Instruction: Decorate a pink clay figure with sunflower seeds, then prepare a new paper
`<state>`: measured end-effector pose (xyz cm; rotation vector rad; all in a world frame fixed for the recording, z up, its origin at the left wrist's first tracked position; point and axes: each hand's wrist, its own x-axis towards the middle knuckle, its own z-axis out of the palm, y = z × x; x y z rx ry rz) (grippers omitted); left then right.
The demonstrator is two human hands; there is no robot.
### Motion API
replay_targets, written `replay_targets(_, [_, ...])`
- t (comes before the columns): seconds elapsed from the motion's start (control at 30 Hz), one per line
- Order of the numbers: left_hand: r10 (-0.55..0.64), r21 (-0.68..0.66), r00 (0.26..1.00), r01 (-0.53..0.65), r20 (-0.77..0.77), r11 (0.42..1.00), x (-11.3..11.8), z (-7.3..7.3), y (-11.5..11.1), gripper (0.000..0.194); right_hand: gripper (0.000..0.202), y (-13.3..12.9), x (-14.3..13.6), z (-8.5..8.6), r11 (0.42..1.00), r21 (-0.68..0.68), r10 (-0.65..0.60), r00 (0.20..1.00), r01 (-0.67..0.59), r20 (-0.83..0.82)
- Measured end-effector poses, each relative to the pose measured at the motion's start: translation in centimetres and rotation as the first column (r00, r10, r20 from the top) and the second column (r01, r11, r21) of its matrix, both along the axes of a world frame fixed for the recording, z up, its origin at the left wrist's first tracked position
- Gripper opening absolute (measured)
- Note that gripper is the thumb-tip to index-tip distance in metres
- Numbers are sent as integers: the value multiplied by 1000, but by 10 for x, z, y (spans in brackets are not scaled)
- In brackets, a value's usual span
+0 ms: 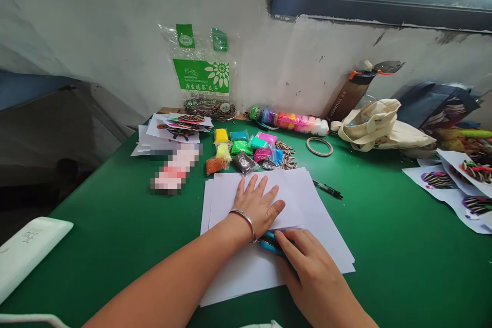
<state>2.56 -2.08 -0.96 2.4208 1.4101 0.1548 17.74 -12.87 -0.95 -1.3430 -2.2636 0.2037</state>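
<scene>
Head view: left hand (255, 207) lies splayed, right hand (315, 269) grips a blue tool (270, 247), long axis pointing left

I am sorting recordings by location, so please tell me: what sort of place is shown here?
Probably a craft table in a plain room; whether home, classroom or workshop, I cannot tell. The stacked white paper, coloured packets and seed-decorated sheets suggest it.

White paper sheets (238, 277) lie unevenly stacked, a blue tool (270, 244) over their middle
</scene>
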Motion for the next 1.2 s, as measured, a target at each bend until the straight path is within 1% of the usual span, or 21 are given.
replay_targets(0.17, [2,-4,1000,-2,-2,1000,0,1,0,64,39,0,-4,2,1000,-4,25,1000,-25,-11])
replay_targets(0.4, [9,-17,1000,-9,-9,1000,2,1,1,64,38,2,-11,3,1000,0,1,1000,-1,-13])
replay_targets(0.57, [7,-47,1000,-7,-6,999,1,4,3,64,39,3,-15,3,999,13,49,999,-49,-17])
replay_targets(0.7, [-8,-57,1000,8,2,998,0,6,4,65,37,4,-20,5,1000,18,12,1000,-12,-20])
replay_targets(0.9, [-21,-68,1000,21,0,997,-1,6,6,65,39,2,-21,5,998,30,48,999,-48,-11])
replay_targets(1.1, [-11,-65,1000,10,-16,998,0,5,6,63,36,4,-28,3,1000,14,14,1000,-14,-16])
replay_targets(1.2, [-8,-78,1000,6,-19,997,1,6,6,64,35,5,-31,2,999,26,28,999,-28,-24])
